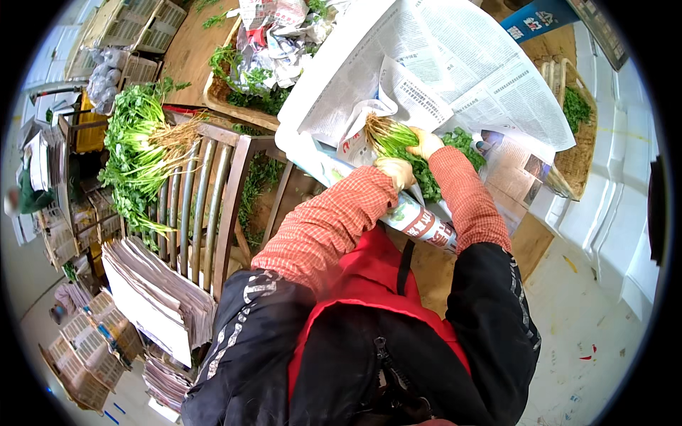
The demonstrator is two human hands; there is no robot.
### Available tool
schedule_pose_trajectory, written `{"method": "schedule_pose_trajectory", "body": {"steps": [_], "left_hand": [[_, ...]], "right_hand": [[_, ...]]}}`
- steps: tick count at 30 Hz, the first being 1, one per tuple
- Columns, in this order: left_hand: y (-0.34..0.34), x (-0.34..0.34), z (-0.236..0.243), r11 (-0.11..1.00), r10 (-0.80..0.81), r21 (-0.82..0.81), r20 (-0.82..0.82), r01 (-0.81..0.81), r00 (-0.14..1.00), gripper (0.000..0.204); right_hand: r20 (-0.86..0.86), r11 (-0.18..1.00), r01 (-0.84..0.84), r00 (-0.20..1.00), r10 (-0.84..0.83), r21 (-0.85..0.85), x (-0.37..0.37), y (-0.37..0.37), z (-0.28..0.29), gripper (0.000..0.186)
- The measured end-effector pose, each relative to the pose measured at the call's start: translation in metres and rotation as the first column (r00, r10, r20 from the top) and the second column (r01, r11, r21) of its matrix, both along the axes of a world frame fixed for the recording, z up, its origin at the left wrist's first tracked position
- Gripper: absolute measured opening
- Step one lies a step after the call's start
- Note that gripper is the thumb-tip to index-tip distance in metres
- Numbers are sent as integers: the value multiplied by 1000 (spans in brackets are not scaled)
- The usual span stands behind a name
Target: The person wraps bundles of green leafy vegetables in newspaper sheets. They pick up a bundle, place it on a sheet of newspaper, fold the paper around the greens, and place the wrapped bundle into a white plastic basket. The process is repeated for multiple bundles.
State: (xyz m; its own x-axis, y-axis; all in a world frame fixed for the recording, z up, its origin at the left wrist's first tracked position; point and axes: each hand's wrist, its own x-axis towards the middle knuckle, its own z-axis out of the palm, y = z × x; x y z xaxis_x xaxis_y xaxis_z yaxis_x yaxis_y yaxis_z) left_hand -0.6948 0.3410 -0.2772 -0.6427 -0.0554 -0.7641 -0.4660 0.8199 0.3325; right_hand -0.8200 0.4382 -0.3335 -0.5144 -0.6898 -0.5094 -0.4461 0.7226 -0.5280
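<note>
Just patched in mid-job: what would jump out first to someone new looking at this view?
Centre frame, both gloved hands, left hand and right hand, grip a bunch of rooted green herbs over spread newspaper sheets. At left, a larger herb bundle lies on a wooden slatted chair, with stacked newspapers below.

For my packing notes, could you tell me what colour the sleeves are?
The sleeves are red-orange with a fine check pattern, clearest in the head view.
</note>
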Motion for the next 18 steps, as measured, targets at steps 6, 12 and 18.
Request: {"method": "schedule_pose_trajectory", "body": {"steps": [6, 12, 18], "left_hand": [[-42, -38, 25, 392, 920, 256, -144, -884, 366, 31], [-79, -14, 22, -34, 999, 765, 25, -643, -23, 24], [-114, -21, 61, 298, 954, 591, -206, -749, 217, 44]], "right_hand": [[28, 977, -103, 995, 100, 184, -8, -10, 9, 75], [-94, 950, -243, 960, 265, 196, 3, -72, 55, 83], [-274, 958, -72, 950, 151, 276, 48, -114, 36, 70]]}}
